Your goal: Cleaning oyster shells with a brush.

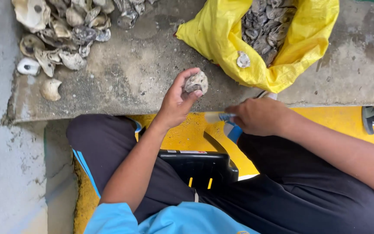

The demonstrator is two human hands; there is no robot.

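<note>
While raised, left hand (pixel 176 102) around oyster (pixel 196 82).

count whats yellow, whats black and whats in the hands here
Yellow: 1, the yellow bag of shells
Black: 1, the black crate
Held: 2, the oyster in the left hand, the knife in the right hand
Total: 4

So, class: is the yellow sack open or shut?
Open: the yellow sack has its mouth spread wide, and the grey shells inside show.
</note>
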